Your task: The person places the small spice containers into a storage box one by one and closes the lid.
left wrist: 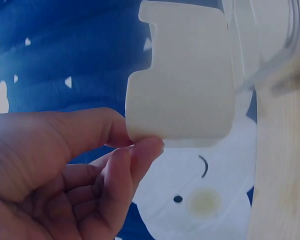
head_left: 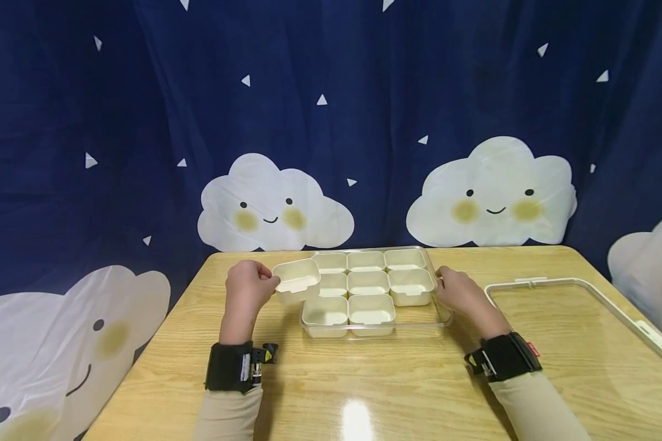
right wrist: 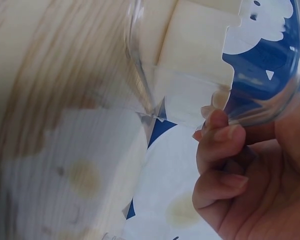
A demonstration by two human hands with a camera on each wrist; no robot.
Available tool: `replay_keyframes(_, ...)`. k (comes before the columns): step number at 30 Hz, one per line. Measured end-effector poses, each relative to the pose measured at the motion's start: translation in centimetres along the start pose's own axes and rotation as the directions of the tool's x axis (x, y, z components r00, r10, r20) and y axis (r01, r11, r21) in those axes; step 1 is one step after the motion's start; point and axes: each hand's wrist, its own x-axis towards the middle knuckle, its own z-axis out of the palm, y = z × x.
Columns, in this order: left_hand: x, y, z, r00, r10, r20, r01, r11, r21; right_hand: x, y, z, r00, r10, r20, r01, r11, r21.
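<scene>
My left hand (head_left: 248, 289) pinches one end of a small cream container (head_left: 296, 282) between thumb and fingers. The container is lifted and slightly tilted, by the left side of a clear box (head_left: 377, 337). From the left wrist view, the thumb and fingertips meet at a lower corner of this container (left wrist: 182, 80), which has a notch in its rim. Several similar cream containers (head_left: 368, 283) sit in rows inside the clear box. On the box's right side, my right hand (head_left: 462, 298) holds the transparent wall, fingers curled at its rim (right wrist: 260, 119).
A clear lid with a white frame (head_left: 601, 293) lies on the wooden table (head_left: 397, 392) at the right. Behind the table hangs a dark blue curtain (head_left: 375, 141) with white clouds and triangles.
</scene>
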Motion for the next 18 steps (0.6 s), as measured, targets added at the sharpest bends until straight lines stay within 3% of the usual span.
replay_keyframes(8,-0.4,2.2,1.8,0.997,0.068,0.025,-0.067,0.998,-0.019,0.0,0.7,-0.5,0.998,-0.042,0.046,0.036,0.99,0.135)
replay_keyframes(13,-0.8,3.5,2.9,0.992,0.126,0.024,-0.126,0.992,-0.012,-0.4,0.5,-0.6,0.993,-0.029,0.114,0.001,0.971,0.239)
replay_keyframes(18,-1.1,4.8,3.8,0.985,0.169,0.028,-0.168,0.986,-0.019,-0.7,-0.2,-1.1,0.984,-0.035,0.176,-0.014,0.963,0.268)
